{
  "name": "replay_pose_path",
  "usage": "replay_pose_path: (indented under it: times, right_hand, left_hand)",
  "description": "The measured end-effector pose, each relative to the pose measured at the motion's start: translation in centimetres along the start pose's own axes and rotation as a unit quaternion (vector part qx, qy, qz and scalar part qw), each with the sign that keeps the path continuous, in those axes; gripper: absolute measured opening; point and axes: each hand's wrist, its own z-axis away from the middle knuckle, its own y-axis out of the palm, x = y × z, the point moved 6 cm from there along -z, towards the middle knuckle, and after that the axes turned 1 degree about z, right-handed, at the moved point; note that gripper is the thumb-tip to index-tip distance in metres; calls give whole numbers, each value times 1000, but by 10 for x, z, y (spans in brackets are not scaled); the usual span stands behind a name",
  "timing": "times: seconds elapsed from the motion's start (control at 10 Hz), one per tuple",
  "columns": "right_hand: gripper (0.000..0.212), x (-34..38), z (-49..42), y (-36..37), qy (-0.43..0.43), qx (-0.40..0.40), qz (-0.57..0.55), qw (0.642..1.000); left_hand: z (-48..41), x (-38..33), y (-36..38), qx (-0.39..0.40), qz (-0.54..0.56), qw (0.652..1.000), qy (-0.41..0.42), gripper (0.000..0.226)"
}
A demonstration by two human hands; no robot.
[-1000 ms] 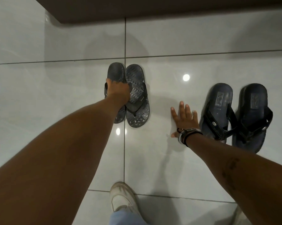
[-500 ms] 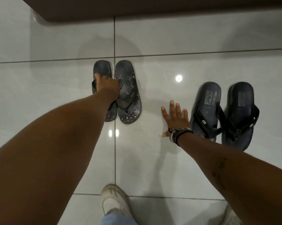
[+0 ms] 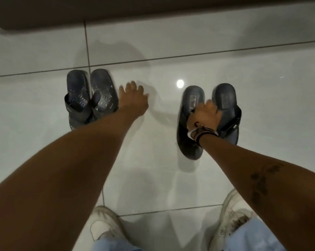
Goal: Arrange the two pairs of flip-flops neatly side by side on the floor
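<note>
Looking down, I see glossy pale floor tiles (image 3: 153, 169) with dark grout lines crossing them, and a dark brown edge (image 3: 153, 8) running along twelve o'clock. The widest bare room lies between the two pairs and toward six o'clock, bounded there by my two white sneakers (image 3: 102, 230) and pale blue trouser hems.

I count four flip-flops in two pairs. The patterned pair (image 3: 88, 96) sits at ten o'clock, two dark soles with a wavy embossed texture, their inner edges touching and their straps overlapping near the middle. The smooth pair (image 3: 207, 120) sits at two o'clock, two rounded dark soles with a rectangular label near each heel and broad straps; its left sandal reaches nearer to me than its right one.

My left hand (image 3: 134, 98) is spread flat with fingers fanned, just beside the patterned pair's right edge; I cannot tell whether it touches the tile. My right hand (image 3: 204, 115) lies over the straps where the smooth pair meets, fingers curled down; motion blur hides whether they actually pinch the straps. Several bands (image 3: 201, 132) circle that wrist, and a dark mark shows on the forearm.
</note>
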Motion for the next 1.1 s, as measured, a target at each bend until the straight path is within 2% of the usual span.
replay_pose_path:
  times: [0.1,0.2,0.3,0.4,0.5,0.6,0.8,1.1]
  right_hand:
    - [42,-56,-9,23,159,74,23,984]
    - [27,-66,-7,32,153,144,27,977]
    - [36,-60,-7,19,94,140,-5,986]
    - [26,-58,-12,2,26,138,12,990]
    - [15,-69,-37,-19,-16,115,28,993]
    - [12,-81,-75,-43,-38,86,39,995]
    - [12,-100,-120,-53,-35,96,110,989]
    - [9,-99,-120,-54,-9,45,28,999]
  left_hand:
    - [-2,-42,8,26,33,999,20,59]
    - [-2,-72,17,54,51,997,23,59]
    - [-1,-87,28,89,39,995,5,61]
    - [-2,-94,33,112,36,992,-37,64]
    - [-5,-105,31,113,44,990,-64,67]
    - [-5,-112,36,118,49,989,-76,72]
    - [-9,-118,41,94,46,991,-79,76]
    - [-16,-113,34,139,63,986,-67,78]
